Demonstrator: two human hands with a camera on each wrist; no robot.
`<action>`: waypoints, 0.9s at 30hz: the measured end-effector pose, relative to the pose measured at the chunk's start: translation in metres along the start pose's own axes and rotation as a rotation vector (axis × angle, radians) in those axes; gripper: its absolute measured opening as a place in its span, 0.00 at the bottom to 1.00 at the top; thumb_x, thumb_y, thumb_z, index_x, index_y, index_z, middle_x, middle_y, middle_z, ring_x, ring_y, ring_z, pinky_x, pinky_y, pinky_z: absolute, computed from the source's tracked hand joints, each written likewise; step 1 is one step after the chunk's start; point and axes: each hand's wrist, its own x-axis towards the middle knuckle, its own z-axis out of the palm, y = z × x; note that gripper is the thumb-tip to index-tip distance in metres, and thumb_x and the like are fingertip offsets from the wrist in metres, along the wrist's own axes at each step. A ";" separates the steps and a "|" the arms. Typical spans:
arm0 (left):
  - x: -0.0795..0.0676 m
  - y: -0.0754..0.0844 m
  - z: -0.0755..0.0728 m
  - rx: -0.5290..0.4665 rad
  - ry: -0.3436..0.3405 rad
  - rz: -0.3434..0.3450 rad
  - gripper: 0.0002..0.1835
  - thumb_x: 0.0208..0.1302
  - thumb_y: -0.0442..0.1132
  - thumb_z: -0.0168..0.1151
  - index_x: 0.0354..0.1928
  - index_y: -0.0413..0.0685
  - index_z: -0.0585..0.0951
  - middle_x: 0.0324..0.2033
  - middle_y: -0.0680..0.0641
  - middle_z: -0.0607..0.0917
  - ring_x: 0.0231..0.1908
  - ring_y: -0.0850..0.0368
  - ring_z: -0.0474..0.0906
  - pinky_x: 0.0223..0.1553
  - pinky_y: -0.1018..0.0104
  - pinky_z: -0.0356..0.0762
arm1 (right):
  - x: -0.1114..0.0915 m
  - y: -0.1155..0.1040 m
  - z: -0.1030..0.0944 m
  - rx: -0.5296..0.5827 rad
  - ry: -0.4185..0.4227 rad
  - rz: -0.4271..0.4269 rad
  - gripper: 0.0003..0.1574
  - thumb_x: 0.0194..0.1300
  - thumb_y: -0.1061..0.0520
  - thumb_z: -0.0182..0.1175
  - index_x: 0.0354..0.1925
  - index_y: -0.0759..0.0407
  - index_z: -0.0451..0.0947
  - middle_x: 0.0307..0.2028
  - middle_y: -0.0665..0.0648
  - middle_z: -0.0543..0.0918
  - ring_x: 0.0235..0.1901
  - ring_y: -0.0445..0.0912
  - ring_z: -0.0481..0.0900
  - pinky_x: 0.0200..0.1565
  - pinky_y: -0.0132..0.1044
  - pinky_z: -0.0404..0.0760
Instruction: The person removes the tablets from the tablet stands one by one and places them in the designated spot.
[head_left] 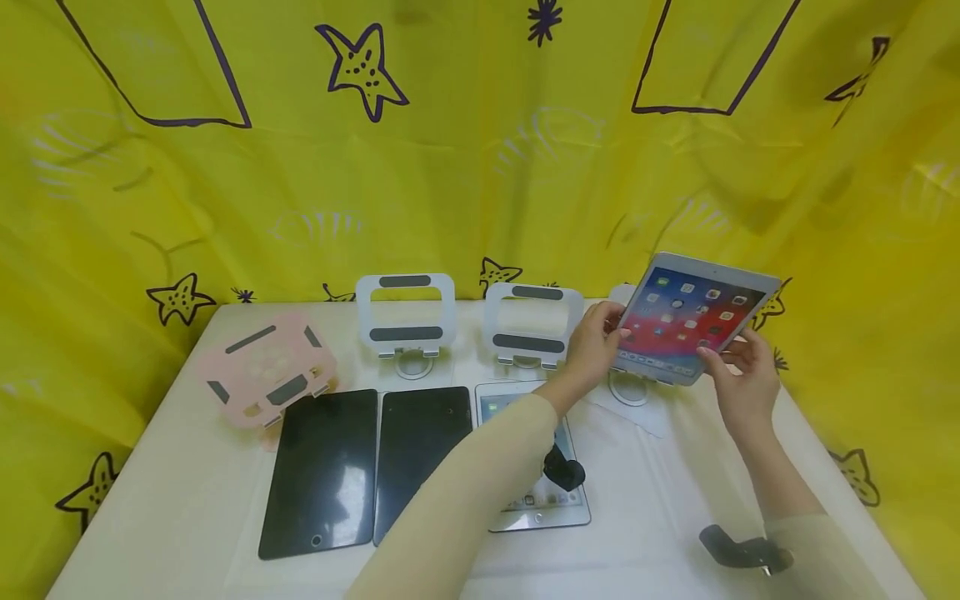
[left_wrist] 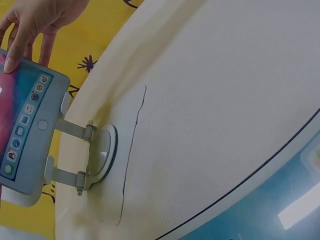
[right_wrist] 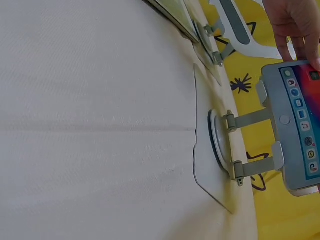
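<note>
A white-framed tablet point(head_left: 697, 310) with its home screen lit leans back on a white tablet stand point(head_left: 628, 388) at the right of the table. My left hand point(head_left: 596, 340) pinches its left edge, thumb at the screen's side. At the lower right edge, my right hand point(head_left: 742, 379) holds it with the thumb on the front and fingers behind. In both wrist views the tablet's bottom edge meets the stand's two hooked lips point(right_wrist: 277, 155). The tablet hides most of the stand's back plate.
Two more white stands point(head_left: 406, 333) point(head_left: 532, 342) and a pink stand point(head_left: 270, 367) line the back. In front lie two dark tablets point(head_left: 318, 475) point(head_left: 420, 442) and a lit white tablet point(head_left: 540, 521), partly under my left forearm. A yellow patterned curtain point(head_left: 480, 183) hangs behind the table.
</note>
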 end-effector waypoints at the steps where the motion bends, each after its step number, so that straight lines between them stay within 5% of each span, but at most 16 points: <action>1: -0.001 0.000 -0.001 -0.001 0.005 0.024 0.15 0.64 0.34 0.60 0.52 0.45 0.75 0.42 0.48 0.77 0.39 0.62 0.73 0.41 0.81 0.72 | -0.001 0.000 0.000 0.016 0.018 -0.026 0.32 0.61 0.63 0.62 0.62 0.56 0.66 0.36 0.33 0.71 0.34 0.27 0.72 0.32 0.12 0.72; 10: -0.006 0.005 -0.011 -0.003 0.050 0.171 0.18 0.59 0.36 0.65 0.52 0.45 0.76 0.39 0.48 0.79 0.36 0.64 0.74 0.36 0.86 0.71 | -0.004 -0.012 -0.006 0.046 0.041 -0.081 0.33 0.60 0.64 0.62 0.62 0.54 0.66 0.39 0.33 0.72 0.35 0.30 0.73 0.34 0.15 0.74; 19: -0.015 0.004 -0.031 0.168 0.004 0.355 0.28 0.55 0.39 0.68 0.58 0.45 0.71 0.36 0.48 0.80 0.32 0.62 0.78 0.30 0.85 0.68 | -0.012 -0.025 -0.012 0.048 -0.002 -0.042 0.32 0.59 0.65 0.63 0.62 0.54 0.68 0.37 0.34 0.74 0.34 0.30 0.75 0.33 0.15 0.74; 27: -0.025 0.004 -0.038 0.153 -0.059 0.328 0.28 0.56 0.38 0.68 0.58 0.44 0.69 0.34 0.47 0.79 0.30 0.61 0.77 0.29 0.85 0.68 | -0.018 -0.031 -0.019 -0.032 -0.109 0.004 0.35 0.62 0.60 0.62 0.65 0.53 0.64 0.36 0.33 0.74 0.35 0.29 0.74 0.33 0.15 0.74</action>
